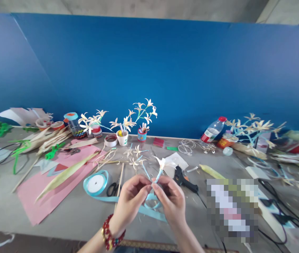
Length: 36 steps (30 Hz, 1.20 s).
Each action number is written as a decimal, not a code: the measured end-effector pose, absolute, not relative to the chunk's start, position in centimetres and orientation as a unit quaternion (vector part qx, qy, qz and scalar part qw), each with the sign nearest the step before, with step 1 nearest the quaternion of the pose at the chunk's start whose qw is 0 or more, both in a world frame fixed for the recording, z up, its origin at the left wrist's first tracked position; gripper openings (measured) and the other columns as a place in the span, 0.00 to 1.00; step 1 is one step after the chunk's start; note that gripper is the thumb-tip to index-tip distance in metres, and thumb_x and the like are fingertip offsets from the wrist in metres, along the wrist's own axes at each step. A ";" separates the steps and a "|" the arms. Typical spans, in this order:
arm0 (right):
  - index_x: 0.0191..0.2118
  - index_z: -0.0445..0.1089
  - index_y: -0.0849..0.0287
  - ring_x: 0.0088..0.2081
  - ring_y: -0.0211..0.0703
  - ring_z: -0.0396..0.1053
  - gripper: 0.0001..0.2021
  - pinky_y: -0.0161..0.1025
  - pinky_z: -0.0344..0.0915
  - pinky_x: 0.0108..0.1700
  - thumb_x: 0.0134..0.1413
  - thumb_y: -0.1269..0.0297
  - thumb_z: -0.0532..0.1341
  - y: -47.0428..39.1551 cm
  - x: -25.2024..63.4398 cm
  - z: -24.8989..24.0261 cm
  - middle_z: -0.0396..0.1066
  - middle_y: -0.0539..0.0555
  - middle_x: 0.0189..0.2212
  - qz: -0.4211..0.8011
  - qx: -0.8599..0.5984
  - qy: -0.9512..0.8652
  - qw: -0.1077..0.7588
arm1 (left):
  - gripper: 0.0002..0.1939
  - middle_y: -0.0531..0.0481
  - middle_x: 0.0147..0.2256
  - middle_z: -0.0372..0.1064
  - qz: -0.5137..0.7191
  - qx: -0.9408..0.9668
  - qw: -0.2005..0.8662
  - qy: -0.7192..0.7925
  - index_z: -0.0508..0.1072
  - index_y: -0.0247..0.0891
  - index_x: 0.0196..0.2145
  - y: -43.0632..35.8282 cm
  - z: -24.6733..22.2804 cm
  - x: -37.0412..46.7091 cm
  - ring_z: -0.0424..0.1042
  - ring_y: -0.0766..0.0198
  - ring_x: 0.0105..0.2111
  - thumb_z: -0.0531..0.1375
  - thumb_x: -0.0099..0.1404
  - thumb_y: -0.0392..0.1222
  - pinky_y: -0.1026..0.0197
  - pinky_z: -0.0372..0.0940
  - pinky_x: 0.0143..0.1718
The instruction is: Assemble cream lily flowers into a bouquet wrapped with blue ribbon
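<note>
Flower (162, 162) is just below frame ctr, white petals up, its blue stem (159, 174) running down into the fingertips. L hand (132, 198) and R hand (172, 198) meet there, lower ctr; each grip is clamped thumb-to-finger on the stem's low end. Step in hand: prob. binding or wrapping the stem w/ blue ribbon (153, 213), which lies under the hands; can't tell if it's attached. Next move prob. calls for one grip holding the stem steady while the other turns or feeds, tension even. Roll (96, 183) and scissors (112, 189) are left of the hands, glue gun (185, 180) to the right, all on the counter (81, 225). Pink paper (41, 196) lies lower left; a cup (122, 140) stands ctr, bottle (212, 131) leans at ctr right.
</note>
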State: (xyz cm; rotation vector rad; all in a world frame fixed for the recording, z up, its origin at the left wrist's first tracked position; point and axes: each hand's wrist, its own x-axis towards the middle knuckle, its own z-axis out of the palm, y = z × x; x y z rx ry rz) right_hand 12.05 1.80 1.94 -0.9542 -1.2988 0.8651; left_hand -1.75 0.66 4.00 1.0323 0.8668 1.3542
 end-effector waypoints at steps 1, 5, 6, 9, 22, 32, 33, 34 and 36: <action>0.33 0.77 0.57 0.27 0.41 0.74 0.05 0.32 0.70 0.29 0.55 0.62 0.68 1.8 12.0 1.9 0.80 0.55 0.29 0.370 -0.415 -0.561 0.613 | 0.17 0.56 0.22 0.61 0.572 0.433 0.588 0.374 0.73 0.34 0.30 0.7 4.1 -1.7 0.53 0.76 0.18 0.68 0.60 0.52 0.70 0.50 0.19; 0.33 0.77 0.58 0.27 0.41 0.74 0.06 0.33 0.70 0.29 0.55 0.61 0.68 1.9 12.0 1.8 0.80 0.55 0.30 0.378 -0.417 -0.549 0.618 | 0.20 0.59 0.21 0.60 0.556 0.406 0.618 0.380 0.71 0.35 0.31 0.8 4.2 -1.6 0.50 0.78 0.15 0.69 0.57 0.55 0.71 0.46 0.16; 0.34 0.77 0.58 0.26 0.41 0.74 0.07 0.33 0.70 0.28 0.55 0.60 0.68 1.9 11.9 1.8 0.79 0.55 0.29 0.387 -0.418 -0.544 0.616 | 0.20 0.59 0.21 0.60 0.559 0.405 0.615 0.382 0.71 0.35 0.31 0.8 4.2 -1.5 0.51 0.78 0.15 0.69 0.57 0.55 0.71 0.47 0.16; 0.35 0.77 0.58 0.25 0.40 0.73 0.08 0.33 0.69 0.27 0.56 0.59 0.68 1.9 11.8 1.9 0.78 0.54 0.28 0.404 -0.423 -0.534 0.610 | 0.20 0.57 0.21 0.61 0.572 0.419 0.587 0.391 0.71 0.35 0.30 0.8 4.0 -1.4 0.53 0.77 0.16 0.68 0.58 0.55 0.71 0.50 0.17; 0.34 0.76 0.58 0.22 0.37 0.69 0.07 0.32 0.65 0.24 0.58 0.59 0.66 1.6 11.4 2.6 0.74 0.51 0.23 0.468 -0.409 -0.501 0.603 | 0.12 0.54 0.25 0.65 0.597 0.464 0.512 0.408 0.71 0.35 0.30 0.2 3.9 -0.9 0.60 0.73 0.19 0.64 0.65 0.46 0.70 0.57 0.20; 0.32 0.74 0.58 0.23 0.37 0.68 0.09 0.31 0.63 0.23 0.56 0.57 0.67 1.5 11.4 2.5 0.72 0.50 0.23 0.485 -0.417 -0.484 0.597 | 0.11 0.52 0.26 0.67 0.593 0.488 0.482 0.421 0.72 0.36 0.29 0.0 4.0 -0.9 0.61 0.71 0.21 0.63 0.66 0.46 0.68 0.57 0.22; 0.32 0.74 0.57 0.23 0.37 0.67 0.09 0.31 0.63 0.23 0.56 0.57 0.67 1.5 11.5 2.5 0.72 0.50 0.23 0.487 -0.414 -0.484 0.598 | 0.11 0.52 0.26 0.67 0.593 0.487 0.483 0.421 0.72 0.36 0.30 0.0 4.1 -0.9 0.61 0.71 0.21 0.63 0.66 0.46 0.68 0.57 0.22; 0.32 0.74 0.57 0.23 0.36 0.67 0.09 0.31 0.62 0.23 0.56 0.57 0.67 1.5 11.5 2.4 0.72 0.49 0.23 0.490 -0.411 -0.484 0.597 | 0.11 0.52 0.26 0.68 0.593 0.487 0.483 0.421 0.72 0.36 0.30 -0.1 4.1 -0.8 0.61 0.70 0.21 0.63 0.66 0.46 0.68 0.57 0.22; 0.33 0.74 0.57 0.22 0.36 0.66 0.09 0.30 0.62 0.23 0.57 0.58 0.67 1.5 11.6 2.4 0.71 0.49 0.23 0.493 -0.405 -0.486 0.597 | 0.12 0.52 0.26 0.67 0.593 0.485 0.485 0.422 0.72 0.36 0.29 -0.1 4.1 -0.8 0.60 0.71 0.21 0.63 0.66 0.46 0.68 0.57 0.22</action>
